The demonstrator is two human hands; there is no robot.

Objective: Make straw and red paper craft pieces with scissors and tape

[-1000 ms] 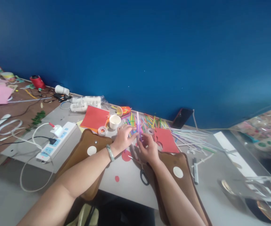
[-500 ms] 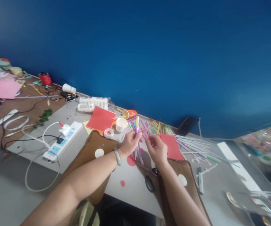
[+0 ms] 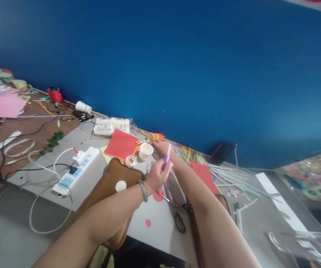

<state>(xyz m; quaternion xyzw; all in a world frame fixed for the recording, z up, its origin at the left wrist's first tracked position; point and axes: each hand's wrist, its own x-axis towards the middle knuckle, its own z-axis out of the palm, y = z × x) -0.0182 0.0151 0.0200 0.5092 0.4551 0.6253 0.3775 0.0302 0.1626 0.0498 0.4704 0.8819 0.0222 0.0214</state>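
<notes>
My left hand [image 3: 158, 175], with a bangle at the wrist, is closed round purple and white straws [image 3: 167, 160] that stand up from its fingers, with purple ends hanging below. My right hand [image 3: 161, 147] reaches far forward beside the orange and yellow cup [image 3: 155, 137], over the coloured straws; its fingers are partly hidden, and what they touch is unclear. A white paper cup [image 3: 145, 151] and a tape roll [image 3: 130, 161] stand left of the hands. Scissors [image 3: 180, 222] lie on the table below them.
A power strip [image 3: 76, 171] with cables lies at the left. Bagged paper cups [image 3: 112, 125] and red paper [image 3: 121, 143] lie behind. More red paper [image 3: 204, 177], a straw pile [image 3: 228, 171] and a marker [image 3: 238, 217] are at the right. A blue wall [image 3: 160, 74] rises behind.
My right hand has moved from beside the held straws, forward and left to the orange cup. My left hand keeps the straws, slightly lower in view. The view has shifted a little.
</notes>
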